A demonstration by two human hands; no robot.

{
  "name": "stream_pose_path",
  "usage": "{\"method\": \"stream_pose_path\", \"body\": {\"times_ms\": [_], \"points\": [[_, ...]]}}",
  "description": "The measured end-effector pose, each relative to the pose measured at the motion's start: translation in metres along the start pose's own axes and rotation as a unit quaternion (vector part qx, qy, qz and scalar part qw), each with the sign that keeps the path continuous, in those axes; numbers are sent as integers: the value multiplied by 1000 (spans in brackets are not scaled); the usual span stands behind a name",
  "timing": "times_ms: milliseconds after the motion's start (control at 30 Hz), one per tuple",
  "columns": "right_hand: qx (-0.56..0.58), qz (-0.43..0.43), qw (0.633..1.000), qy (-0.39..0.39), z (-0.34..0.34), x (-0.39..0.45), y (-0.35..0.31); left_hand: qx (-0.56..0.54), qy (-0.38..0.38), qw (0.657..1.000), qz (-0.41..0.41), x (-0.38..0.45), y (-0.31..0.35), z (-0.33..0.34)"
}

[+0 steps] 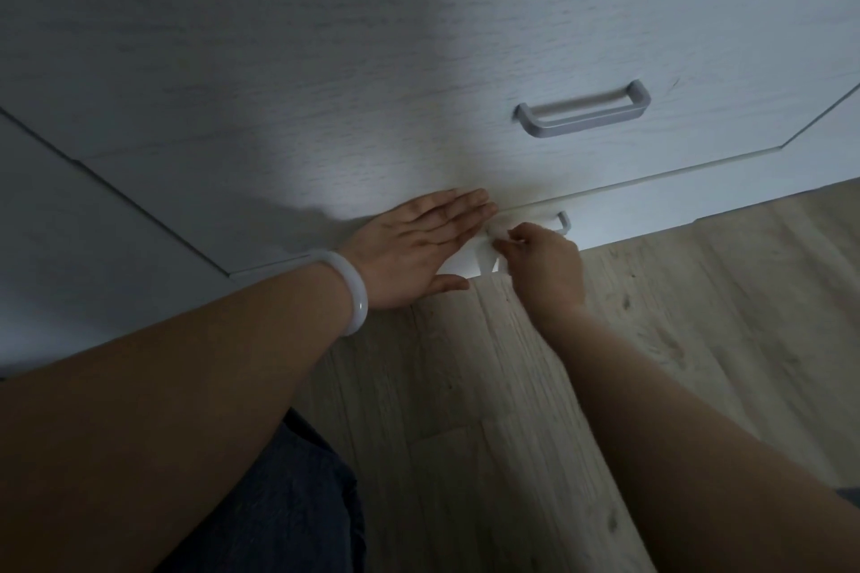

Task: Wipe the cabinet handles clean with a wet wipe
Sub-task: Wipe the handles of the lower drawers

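White wood-grain drawer fronts fill the view, with pale plank floor (651, 340) below. The right hand (542, 263) is curled around a wet wipe (494, 242), pinching it against the left end of the lower handle (561, 223), of which only the right end shows past the knuckles. The left hand (419, 249) lies flat with straight fingers on the lower drawer (628, 219) just beside the wipe, apparently bracing the front; a pale bangle (351, 293) sits on that wrist. The upper handle (584, 109), a grey bar, stands free on the upper drawer (325, 84) with nothing touching it.

Risks from here, as I judge them: a pull along the bar could drag the drawer open if the bracing palm slips. The loose tail of the wipe hanging below the fingers may snag or bunch, leaving the underside and posts uncleaned. Dim light could hide missed grime.
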State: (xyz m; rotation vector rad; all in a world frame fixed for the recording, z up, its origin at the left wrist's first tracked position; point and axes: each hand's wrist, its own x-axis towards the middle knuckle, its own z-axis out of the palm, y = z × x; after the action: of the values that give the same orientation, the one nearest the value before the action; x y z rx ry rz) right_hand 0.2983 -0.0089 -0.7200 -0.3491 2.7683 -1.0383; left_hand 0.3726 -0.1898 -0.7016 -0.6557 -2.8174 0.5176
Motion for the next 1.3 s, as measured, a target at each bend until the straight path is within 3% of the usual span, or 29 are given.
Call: {"method": "stream_pose_path", "body": {"times_ms": [100, 300, 500, 700, 833, 1000, 1200, 1300], "points": [[21, 9, 1000, -4, -8, 7, 9, -2, -7, 1000, -3, 1, 0, 0], [1, -59, 997, -46, 5, -3, 10, 14, -7, 1000, -2, 0, -1, -1], [29, -4, 999, 29, -21, 11, 37, 3, -7, 1000, 0, 0, -1, -1], [-98, -135, 984, -62, 5, -7, 3, 15, -5, 1000, -4, 0, 0, 1], [-102, -125, 985, -68, -15, 10, 18, 7, -19, 1000, -3, -1, -1, 1], [78, -17, 996, -40, -12, 3, 22, 17, -12, 1000, 0, -1, -1, 0], [-9, -72, 992, -103, 0, -1, 14, 19, -21, 1000, -2, -1, 0, 0], [77, -14, 995, -58, -23, 15, 30, 2, -10, 1000, 0, 0, -1, 1]]}}
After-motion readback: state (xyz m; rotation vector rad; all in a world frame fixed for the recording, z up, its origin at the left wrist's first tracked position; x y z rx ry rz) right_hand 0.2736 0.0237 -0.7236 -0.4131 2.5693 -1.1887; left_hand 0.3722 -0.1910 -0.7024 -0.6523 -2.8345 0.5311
